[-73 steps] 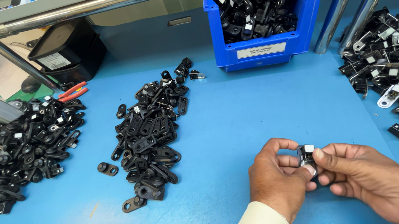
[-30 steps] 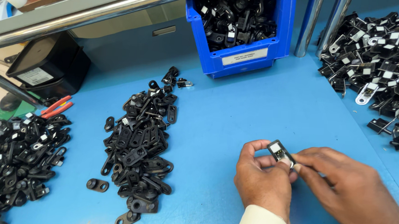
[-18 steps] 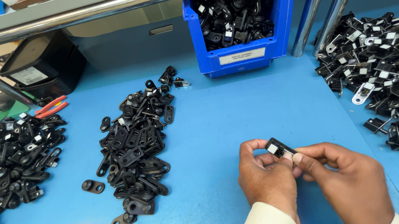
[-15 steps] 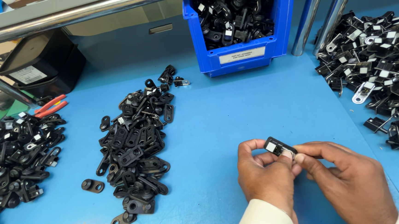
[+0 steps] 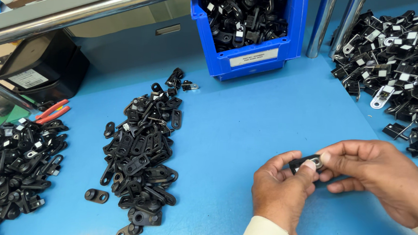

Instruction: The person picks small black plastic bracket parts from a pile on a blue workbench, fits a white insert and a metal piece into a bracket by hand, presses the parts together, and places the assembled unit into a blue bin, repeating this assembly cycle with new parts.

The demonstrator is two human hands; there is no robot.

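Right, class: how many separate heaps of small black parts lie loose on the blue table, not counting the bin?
3: a long black-plate heap left of centre, one at the left edge, one far right; each runs past the frame or may hide more.

Two bare hands, left hand point(image 5: 281, 194) and right hand point(image 5: 384, 179). One open blue plastic bin point(image 5: 271, 53). Three loose heaps of small black clips point(image 5: 142, 147). Seemingly one red-handled pair of pliers point(image 5: 49, 112).

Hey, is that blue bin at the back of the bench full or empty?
Well filled, not empty. The blue bin holds a heap of small black parts rising near its front wall; its top edge is cut off, so the exact fill level cannot be told.
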